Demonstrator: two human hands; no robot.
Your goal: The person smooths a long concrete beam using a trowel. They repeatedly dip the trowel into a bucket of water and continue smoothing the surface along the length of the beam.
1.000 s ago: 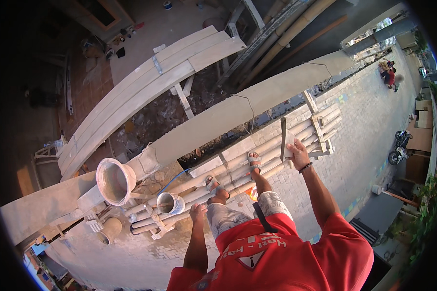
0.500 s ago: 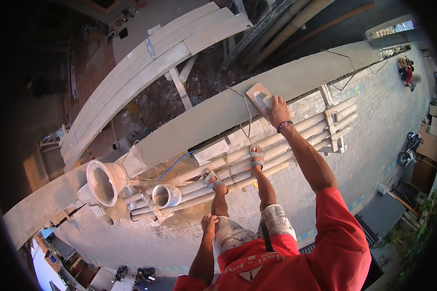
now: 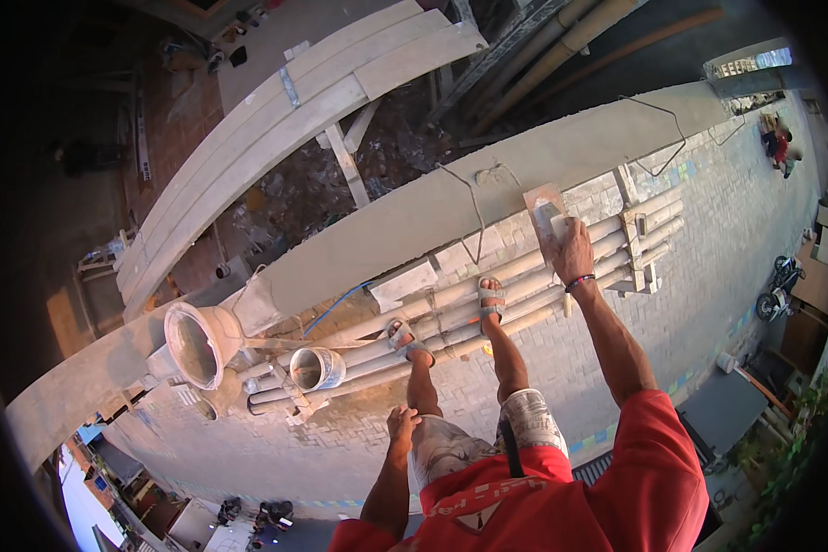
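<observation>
My right hand (image 3: pixel 570 250) is stretched forward and grips a flat plastering trowel (image 3: pixel 543 210) laid against the smooth grey top of a long cement wall (image 3: pixel 414 221). My left hand (image 3: pixel 401 425) hangs by my thigh with curled fingers and holds nothing that I can see. I stand in sandals (image 3: pixel 489 296) on a scaffold of bamboo poles (image 3: pixel 451 322) lashed along the wall's outer face, high above the ground.
A large bucket (image 3: pixel 195 342) and a smaller bucket (image 3: pixel 315 368) sit on the poles to my left. Bent wires (image 3: pixel 474 213) stick out of the wall top. Curved wooden formwork (image 3: pixel 276 138) lies beyond the wall. Far below are paving, motorbikes (image 3: pixel 777 276) and a person (image 3: pixel 782 143).
My right hand went from gripping the scaffold a second ago up to the wall top with the trowel, then slid down to the outer edge. My left hand stayed by my thigh.
</observation>
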